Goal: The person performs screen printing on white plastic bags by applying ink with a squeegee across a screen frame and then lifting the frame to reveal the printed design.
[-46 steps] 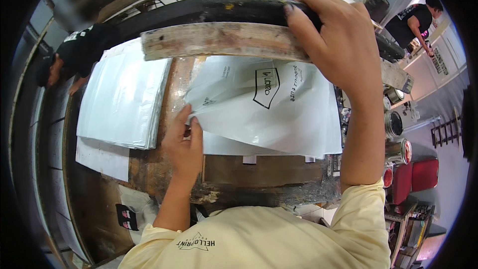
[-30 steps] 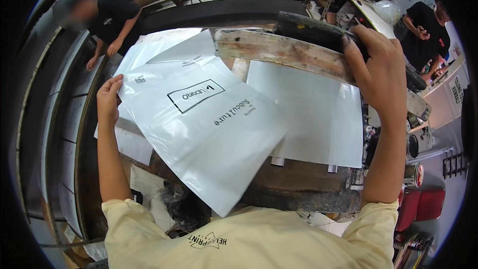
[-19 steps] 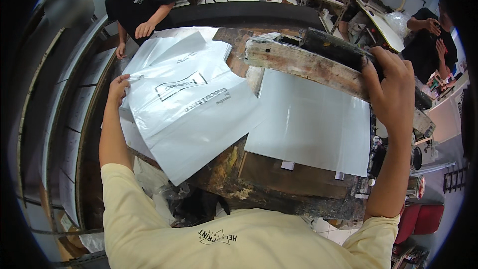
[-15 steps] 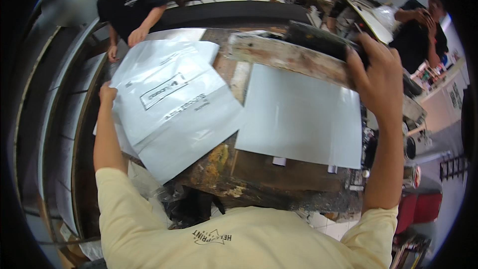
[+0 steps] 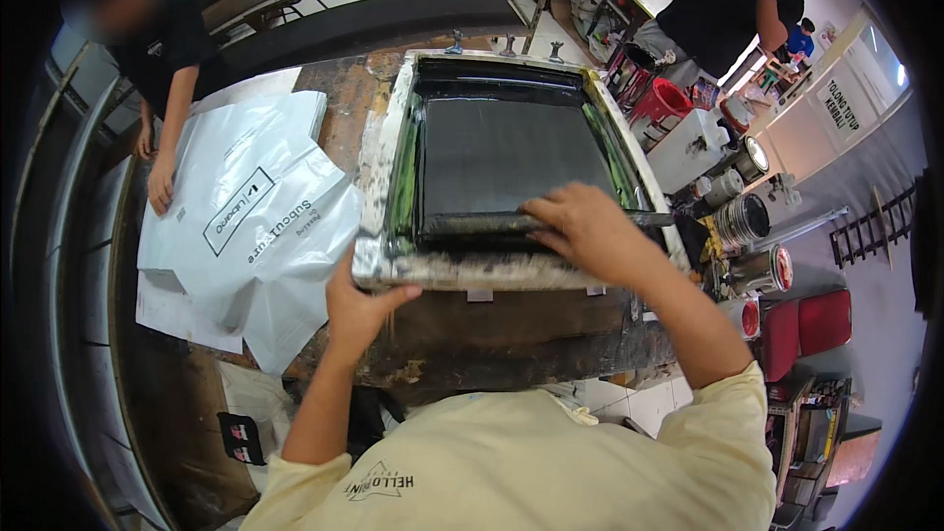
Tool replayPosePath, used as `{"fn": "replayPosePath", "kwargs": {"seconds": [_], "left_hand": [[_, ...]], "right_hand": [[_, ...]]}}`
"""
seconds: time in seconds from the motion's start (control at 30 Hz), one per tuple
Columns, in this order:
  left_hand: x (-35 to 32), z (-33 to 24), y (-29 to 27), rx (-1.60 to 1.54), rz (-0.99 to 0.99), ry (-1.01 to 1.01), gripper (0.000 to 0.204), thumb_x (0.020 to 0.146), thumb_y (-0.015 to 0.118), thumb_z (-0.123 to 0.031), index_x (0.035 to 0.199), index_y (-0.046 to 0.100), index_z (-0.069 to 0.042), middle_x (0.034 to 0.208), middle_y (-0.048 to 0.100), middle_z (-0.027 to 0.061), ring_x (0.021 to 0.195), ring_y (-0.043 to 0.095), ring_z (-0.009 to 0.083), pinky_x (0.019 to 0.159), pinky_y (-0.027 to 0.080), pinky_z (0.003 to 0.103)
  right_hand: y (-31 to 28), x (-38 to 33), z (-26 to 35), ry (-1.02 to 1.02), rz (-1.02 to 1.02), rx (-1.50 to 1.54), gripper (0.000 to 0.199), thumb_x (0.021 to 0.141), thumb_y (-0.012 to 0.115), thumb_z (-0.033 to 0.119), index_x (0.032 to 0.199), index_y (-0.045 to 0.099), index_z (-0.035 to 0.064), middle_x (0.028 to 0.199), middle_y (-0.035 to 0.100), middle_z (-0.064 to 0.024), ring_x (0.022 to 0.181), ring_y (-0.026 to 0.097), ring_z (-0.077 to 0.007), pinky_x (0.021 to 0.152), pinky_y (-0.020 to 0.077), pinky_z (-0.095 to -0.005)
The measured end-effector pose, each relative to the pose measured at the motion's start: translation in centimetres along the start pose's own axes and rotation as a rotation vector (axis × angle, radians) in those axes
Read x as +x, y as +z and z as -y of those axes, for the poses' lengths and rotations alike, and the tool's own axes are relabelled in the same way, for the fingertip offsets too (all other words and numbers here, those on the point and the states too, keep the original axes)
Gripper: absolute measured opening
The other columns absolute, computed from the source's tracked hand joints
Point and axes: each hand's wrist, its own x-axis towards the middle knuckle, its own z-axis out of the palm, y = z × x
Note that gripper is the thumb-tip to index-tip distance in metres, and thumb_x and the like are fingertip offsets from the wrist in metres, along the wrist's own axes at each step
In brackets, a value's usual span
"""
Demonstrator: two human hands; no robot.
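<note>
Lowered since half a second ago, the screen frame [image 5: 511, 162] now lies flat on the worktable [image 5: 511, 334] at the frame's centre, covering the blank sheet. The printed bags sit stacked at left [image 5: 246, 226]. The right hand [image 5: 590, 231] is closed around the squeegee [image 5: 472, 224] lying across the mesh; the left hand [image 5: 359, 310] pinches the frame's near corner, though its fingertips seem hidden underneath. Printing looks underway; next likely calls for an even pull of the squeegee with the frame steadied.
</note>
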Motion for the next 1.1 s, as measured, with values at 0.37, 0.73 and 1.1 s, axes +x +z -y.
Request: {"fn": "replayPosePath", "kwargs": {"seconds": [0.37, 0.73, 1.1], "left_hand": [[-2.4, 9.1, -0.2, 0.722, -0.121, 0.181, 0.113, 0.055, 0.105, -0.048, 0.149, 0.064, 0.001, 0.124, 0.077, 0.0102, 0.106, 0.059, 0.0313, 0.100, 0.042, 0.043], [-2.1, 9.4, -0.6, 0.706, -0.090, 0.299, 0.112, 0.056, 0.106, -0.046, 0.147, 0.062, 0.002, 0.114, 0.076, 0.0099, 0.100, 0.062, 0.0344, 0.094, 0.044, 0.046], [-2.0, 9.5, -0.2, 0.660, -0.119, 0.316, 0.105, 0.060, 0.105, -0.045, 0.144, 0.064, 0.003, 0.116, 0.077, 0.0112, 0.100, 0.060, 0.0356, 0.095, 0.046, 0.047]], "right_hand": [[9.7, 20.0, -19.3, -0.002, -0.265, -0.152, 0.037, 0.101, 0.072, 0.031, 0.136, 0.070, 0.0186, 0.117, 0.073, -0.0100, 0.112, 0.069, -0.0354, 0.093, 0.0564, -0.0516], [11.5, 21.0, -19.0, 0.059, -0.274, -0.185, 0.040, 0.101, 0.070, 0.052, 0.119, 0.075, 0.0163, 0.104, 0.075, -0.0116, 0.105, 0.071, -0.0371, 0.086, 0.0589, -0.0516], [11.0, 2.8, -1.4, 0.056, -0.230, -0.068, 0.037, 0.093, 0.080, 0.041, 0.118, 0.076, 0.0149, 0.101, 0.069, -0.0073, 0.101, 0.068, -0.0320, 0.078, 0.0598, -0.0463]]}}
